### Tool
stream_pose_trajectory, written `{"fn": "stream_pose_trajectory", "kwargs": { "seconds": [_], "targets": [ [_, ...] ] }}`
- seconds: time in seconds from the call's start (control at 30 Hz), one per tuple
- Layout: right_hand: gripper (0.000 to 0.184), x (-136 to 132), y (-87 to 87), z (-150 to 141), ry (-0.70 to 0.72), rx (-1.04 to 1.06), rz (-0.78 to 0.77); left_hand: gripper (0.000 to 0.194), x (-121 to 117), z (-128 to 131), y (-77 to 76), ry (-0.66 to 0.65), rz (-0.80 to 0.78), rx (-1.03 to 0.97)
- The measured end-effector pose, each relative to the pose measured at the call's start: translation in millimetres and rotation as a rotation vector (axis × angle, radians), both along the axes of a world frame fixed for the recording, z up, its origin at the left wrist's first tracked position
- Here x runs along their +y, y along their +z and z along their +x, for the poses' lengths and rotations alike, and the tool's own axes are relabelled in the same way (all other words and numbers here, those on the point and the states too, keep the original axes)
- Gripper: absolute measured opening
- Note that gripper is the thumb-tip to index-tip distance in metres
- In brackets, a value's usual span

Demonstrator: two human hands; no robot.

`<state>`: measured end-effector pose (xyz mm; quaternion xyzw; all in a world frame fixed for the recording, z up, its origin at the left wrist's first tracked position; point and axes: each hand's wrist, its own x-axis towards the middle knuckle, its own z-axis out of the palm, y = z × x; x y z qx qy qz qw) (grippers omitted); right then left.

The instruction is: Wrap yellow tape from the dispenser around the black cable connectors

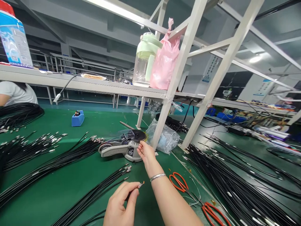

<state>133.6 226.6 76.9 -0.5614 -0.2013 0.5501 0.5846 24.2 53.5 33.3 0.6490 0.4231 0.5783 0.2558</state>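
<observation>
My left hand (123, 204) is closed in a pinch on the end of a black cable. The cable's small metallic connector (140, 185) pokes out past the fingertips, with an orange bit at its tip. Farther forward, my right hand (146, 153) reaches to the edge of a grey rotary tape dispenser (133, 152) with a dark round top. Its thumb and forefinger are pinched together at the dispenser's rim; whatever lies between them is too small to make out. Beside the left hand lies a bunch of black cables (94, 196) with metal ends.
Two orange-handled scissors (180, 182) lie right of my right forearm. More cable bundles (235, 179) spread on the right and left. A clear plastic bag (164, 138) rests by the white frame post (174, 75). A blue block (77, 119) stands farther back. A person (17, 93) sits far left.
</observation>
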Motion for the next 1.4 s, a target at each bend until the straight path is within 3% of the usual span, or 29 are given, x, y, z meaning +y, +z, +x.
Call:
{"fn": "stream_pose_trajectory", "kwargs": {
  "seconds": [0.27, 0.43, 0.57, 0.73, 0.87, 1.03, 1.4],
  "targets": [
    [0.027, -1.1, -2.8, -3.2, -0.039, -0.013, 0.024, 0.019, -2.6, 2.5, 6.2, 0.060, 0.018, 0.010],
    [0.020, -13.8, 9.0, -5.3, -0.039, 0.009, 0.103, 0.020, 0.2, -3.0, 8.6, 0.050, 0.054, 0.076],
    [0.010, -80.8, 10.8, 15.1, 0.039, 0.049, 0.249, 0.019, -3.3, -3.4, 11.7, 0.044, 0.054, 0.068],
    [0.027, -199.1, -15.4, 39.8, 0.155, 0.048, 0.292, 0.017, -16.9, 2.6, 9.9, 0.023, 0.099, 0.152],
    [0.033, -247.4, -33.9, 37.9, 0.225, -0.006, 0.290, 0.019, -29.7, 8.4, 6.3, -0.038, 0.180, 0.268],
    [0.036, -258.8, -35.0, 33.5, 0.249, 0.045, 0.351, 0.017, -43.0, 11.6, 8.0, -0.002, 0.227, 0.344],
    [0.036, -266.5, -32.2, 27.9, 0.210, 0.027, 0.374, 0.029, -46.9, 6.1, 14.2, -0.105, 0.375, 0.380]
  ]
}}
